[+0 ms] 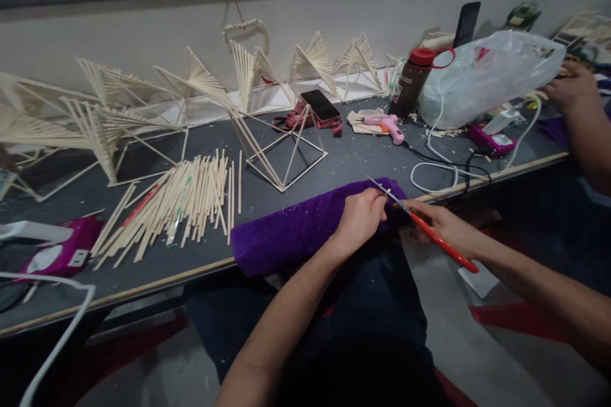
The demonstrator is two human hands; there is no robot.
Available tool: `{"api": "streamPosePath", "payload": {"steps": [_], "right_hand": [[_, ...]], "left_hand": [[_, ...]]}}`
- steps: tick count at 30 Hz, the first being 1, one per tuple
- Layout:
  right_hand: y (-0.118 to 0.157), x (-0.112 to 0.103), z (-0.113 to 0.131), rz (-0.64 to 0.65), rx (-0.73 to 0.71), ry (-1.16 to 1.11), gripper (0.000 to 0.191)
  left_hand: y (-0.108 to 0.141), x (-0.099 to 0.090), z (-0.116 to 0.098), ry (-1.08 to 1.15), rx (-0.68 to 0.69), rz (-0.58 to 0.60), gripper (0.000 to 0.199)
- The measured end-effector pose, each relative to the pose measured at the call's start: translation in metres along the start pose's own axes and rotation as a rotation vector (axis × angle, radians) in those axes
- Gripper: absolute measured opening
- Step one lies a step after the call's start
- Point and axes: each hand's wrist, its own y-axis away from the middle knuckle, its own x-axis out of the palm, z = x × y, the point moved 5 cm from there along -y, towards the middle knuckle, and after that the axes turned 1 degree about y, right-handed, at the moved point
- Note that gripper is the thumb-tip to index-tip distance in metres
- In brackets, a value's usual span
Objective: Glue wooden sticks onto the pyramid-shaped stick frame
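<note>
My right hand [432,222] is closed around red-handled shears [442,243], whose narrow metal blades point up and left past my left fingertips. My left hand [360,215] is closed in a pinch beside the blades. A small pale bit, like the end of a wooden stick [388,191], shows between its fingertips and the blades; the rest is hidden. Both hands are over a purple cloth [286,229] that hangs over the table's front edge. Behind the cloth stands a small frame of glued sticks [305,168]. Loose wooden sticks [205,191] lie in a heap to the left.
Several fanned stick models [195,79] line the wall. A phone [321,105], pink glue gun [389,124], bottle [409,86] and plastic bag [491,73] are at the back. White cables [434,168] loop at right. Another person's hand [575,92] is far right.
</note>
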Motion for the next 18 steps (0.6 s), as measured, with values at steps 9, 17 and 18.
{"api": "streamPosePath", "payload": {"steps": [9,17,18], "right_hand": [[0.003,-0.002,-0.003,-0.031,-0.009,0.074,0.056],[0.007,-0.012,0.012,-0.051,-0.001,0.291,0.063],[0.007,-0.012,0.014,-0.047,0.0,0.284,0.063]], "left_hand": [[0.002,0.001,0.0,0.075,-0.037,-0.021,0.016],[0.006,-0.006,-0.013,-0.034,0.102,-0.01,0.026],[0.007,-0.006,-0.015,-0.046,0.107,-0.006,0.027]]}}
